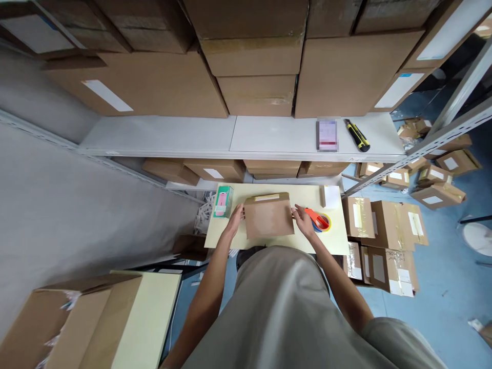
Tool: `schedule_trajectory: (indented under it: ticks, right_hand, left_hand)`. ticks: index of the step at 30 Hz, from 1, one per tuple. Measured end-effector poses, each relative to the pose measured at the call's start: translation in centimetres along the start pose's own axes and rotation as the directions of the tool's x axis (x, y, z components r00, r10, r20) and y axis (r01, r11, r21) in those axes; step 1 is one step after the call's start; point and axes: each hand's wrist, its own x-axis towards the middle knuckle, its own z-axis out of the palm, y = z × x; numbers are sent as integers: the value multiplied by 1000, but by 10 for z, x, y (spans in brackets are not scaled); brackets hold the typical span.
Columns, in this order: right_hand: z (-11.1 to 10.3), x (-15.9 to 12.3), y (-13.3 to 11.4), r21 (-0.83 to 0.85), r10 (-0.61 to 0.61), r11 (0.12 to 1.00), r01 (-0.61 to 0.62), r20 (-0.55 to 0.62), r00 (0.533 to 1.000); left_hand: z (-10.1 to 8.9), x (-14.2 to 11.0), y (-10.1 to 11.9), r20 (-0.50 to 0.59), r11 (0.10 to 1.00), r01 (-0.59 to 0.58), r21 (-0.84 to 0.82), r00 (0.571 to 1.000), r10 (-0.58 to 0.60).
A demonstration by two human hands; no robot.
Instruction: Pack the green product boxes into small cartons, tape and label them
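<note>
A small brown cardboard box (269, 218) sits over the pale yellow table (253, 243), with a strip of tape and a white patch along its far edge. My left hand (235, 218) grips its left side and my right hand (303, 219) its right side; some fingertips are hidden behind the box. Just right of my right hand lies an orange-red tape dispenser (312, 215) beside a yellow and blue ring-shaped roll (328, 228). A green and pink packet (223, 201) stands left of my left hand. At the table's back right is a white box (331, 196).
Above the table, a grey shelf (172, 134) carries large cartons (257, 95), a yellow-black utility knife (357, 136) and a blurred purple-white item (327, 135). Stacked taped cartons (390, 223) stand on the right. An open carton (73, 323) is at lower left.
</note>
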Motion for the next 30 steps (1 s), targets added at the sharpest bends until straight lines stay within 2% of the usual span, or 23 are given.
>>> schedule_trajectory:
  ticks: [3,5,8,10,12,15,17,19,22,25,27,30]
  right_hand:
    - [-5,-24,-9,139,15,990,-12,-22,1000]
    - [-8,-36,-9,202,44,979,-38,-25,999]
    - [-11,-47,-5,239,87,968,-81,-16,996]
    - [-12,-52,-2,247,110,963,-108,4,994]
    - [-14,-56,-2,243,139,960,-138,13,990]
    - [-14,-61,-8,190,166,967,-168,27,986]
    - [-9,-63,-16,94,142,985,-148,61,988]
    - [1,-63,-26,-37,109,994,-106,96,989]
    - [29,-64,-43,-171,63,985,-33,172,983]
    - [77,-69,-64,-234,44,972,32,316,948]
    - [120,-77,-79,-303,43,948,92,413,910]
    - [193,-96,-101,-456,55,861,224,522,851]
  left_hand:
    - [-6,-30,7,46,990,66,-122,997,-61]
    - [-7,-51,10,19,971,98,-216,995,-96]
    - [-3,-76,10,-46,943,134,-304,987,-155]
    - [-1,-87,9,-15,940,144,-311,988,-156]
    - [0,-96,8,26,952,120,-280,993,-118]
    - [-4,-107,8,-11,990,-2,-138,1000,1]
    - [-13,-115,9,-42,997,-77,-9,996,77]
    - [-27,-125,10,-35,994,-100,49,994,101]
    - [-59,-146,10,-64,991,-107,81,992,113]
    - [-93,-178,6,-251,951,-68,302,957,148]
    - [-115,-202,0,-426,903,50,426,892,152]
    - [-150,-240,-16,-651,881,204,427,745,143]
